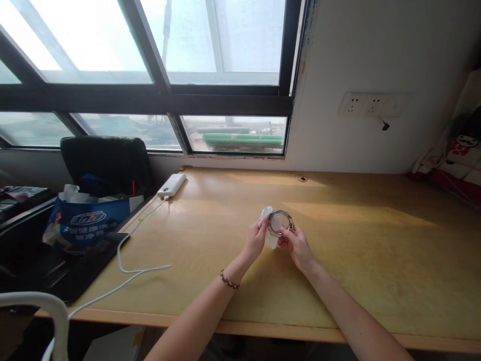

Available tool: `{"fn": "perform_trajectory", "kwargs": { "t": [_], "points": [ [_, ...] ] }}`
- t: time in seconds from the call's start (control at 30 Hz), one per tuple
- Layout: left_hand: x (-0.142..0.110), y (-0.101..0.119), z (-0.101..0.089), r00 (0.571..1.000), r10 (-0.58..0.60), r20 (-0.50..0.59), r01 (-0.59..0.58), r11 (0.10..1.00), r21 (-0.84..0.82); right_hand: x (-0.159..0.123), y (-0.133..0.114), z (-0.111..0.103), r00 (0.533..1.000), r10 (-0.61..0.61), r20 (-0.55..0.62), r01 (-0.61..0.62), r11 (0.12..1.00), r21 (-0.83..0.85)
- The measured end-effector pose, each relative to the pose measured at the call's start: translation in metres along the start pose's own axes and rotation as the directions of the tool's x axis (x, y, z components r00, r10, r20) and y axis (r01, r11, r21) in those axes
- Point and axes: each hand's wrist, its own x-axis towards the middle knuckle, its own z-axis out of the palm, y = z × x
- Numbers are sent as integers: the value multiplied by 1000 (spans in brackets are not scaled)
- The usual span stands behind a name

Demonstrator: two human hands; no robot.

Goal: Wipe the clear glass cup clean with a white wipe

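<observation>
A small round dish with a shiny rim, seemingly glass [290, 218], is held up over the middle of the wooden table. The fingers of my right hand [297, 244] grip its lower right edge, thumb on the near side. My left hand [257, 237] is closed on a crumpled white tissue [266, 212], pressed to the dish's left side. Part of the tissue hangs below, between the hands. Most of the left fingertips are hidden behind tissue and dish.
The wooden table [210, 281] stretches beneath both arms. A white power bank [172, 185] lies near its left edge, with a white cable [119, 254] trailing from it. Left of the table stand a black chair [105, 158] and a blue bag [88, 223]. Wall sockets [364, 104] are behind.
</observation>
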Motion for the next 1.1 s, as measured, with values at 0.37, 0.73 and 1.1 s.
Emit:
{"fn": "perform_trajectory", "kwargs": {
  "t": [0.37,0.73,1.1],
  "points": [
    [-26,-8,23,993,28,115,-47,984,170,13,-2,-9,997,-53,-56,65,963,262],
    [-4,8,5,995,-33,-97,29,999,-41,-3,9,4,993,-16,115,30,992,-121],
    [3,6,-6,1000,6,-27,-5,998,57,-4,7,2,993,53,107,-39,991,-126]
  ]
}}
